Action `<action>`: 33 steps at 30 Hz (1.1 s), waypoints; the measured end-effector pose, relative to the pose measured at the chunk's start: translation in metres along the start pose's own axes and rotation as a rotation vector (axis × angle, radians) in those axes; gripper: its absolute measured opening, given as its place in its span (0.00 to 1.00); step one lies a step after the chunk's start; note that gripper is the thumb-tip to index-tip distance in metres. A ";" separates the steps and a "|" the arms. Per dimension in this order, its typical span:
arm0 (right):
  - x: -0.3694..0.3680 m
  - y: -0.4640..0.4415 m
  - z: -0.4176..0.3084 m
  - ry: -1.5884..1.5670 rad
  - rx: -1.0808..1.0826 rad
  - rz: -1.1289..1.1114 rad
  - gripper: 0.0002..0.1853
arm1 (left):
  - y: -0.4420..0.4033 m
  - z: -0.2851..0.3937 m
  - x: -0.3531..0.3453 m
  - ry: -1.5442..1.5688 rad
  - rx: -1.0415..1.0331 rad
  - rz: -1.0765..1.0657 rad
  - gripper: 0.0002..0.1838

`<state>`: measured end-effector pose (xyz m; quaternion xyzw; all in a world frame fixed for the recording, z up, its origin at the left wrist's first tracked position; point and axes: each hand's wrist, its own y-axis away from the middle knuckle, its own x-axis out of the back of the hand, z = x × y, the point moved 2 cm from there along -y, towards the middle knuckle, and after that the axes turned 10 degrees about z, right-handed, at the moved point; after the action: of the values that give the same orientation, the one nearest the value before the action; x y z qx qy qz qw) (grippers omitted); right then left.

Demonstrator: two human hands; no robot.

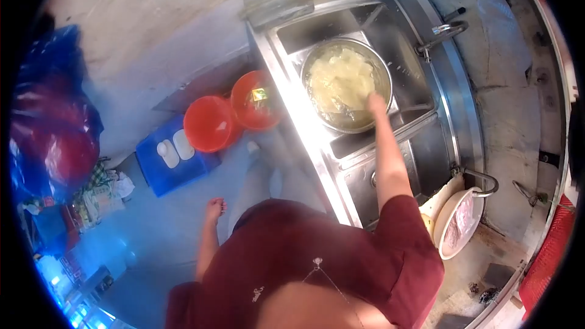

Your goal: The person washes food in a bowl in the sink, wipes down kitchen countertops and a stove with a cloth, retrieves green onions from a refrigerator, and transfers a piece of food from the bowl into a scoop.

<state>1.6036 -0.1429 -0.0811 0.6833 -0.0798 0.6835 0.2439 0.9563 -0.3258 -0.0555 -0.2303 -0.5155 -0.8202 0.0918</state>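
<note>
A round metal basin (306,88) stands in the upper sink compartment. Pale yellow, thin pieces (341,79) lie in water inside it; their exact kind is unclear. My right hand (377,103) reaches over the near right side of the basin, at the edge of the pale pieces. Its fingers are blurred and partly hidden, so their grip does not show. Low at my left side hangs my left hand (216,207), fingers curled in and nothing seen in them, away from the sink.
The steel double sink (304,140) has two taps, one a curved faucet (445,33). Two red buckets (207,123) stand on the floor beside a blue crate (159,173). A white tub (448,250) sits right of the sink. Plastic bags (55,122) fill the left.
</note>
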 end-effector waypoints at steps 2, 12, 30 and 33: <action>-0.001 0.039 -0.012 -0.468 -0.274 0.117 0.27 | 0.006 -0.015 0.005 0.070 0.005 0.032 0.10; 0.085 0.058 -0.067 -2.068 -0.548 0.012 0.17 | -0.042 -0.147 0.068 0.301 0.051 -0.041 0.12; 0.154 0.139 -0.348 -0.640 0.764 0.857 0.20 | -0.003 -0.161 0.095 0.025 -0.268 0.409 0.11; 0.119 0.189 -0.435 -0.648 1.040 0.483 0.20 | -0.016 -0.218 0.099 0.489 -0.293 0.462 0.10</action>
<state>1.1372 -0.0879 0.0536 0.8461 0.0404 0.4281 -0.3151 0.8013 -0.5036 -0.1010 -0.1486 -0.2896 -0.8738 0.3612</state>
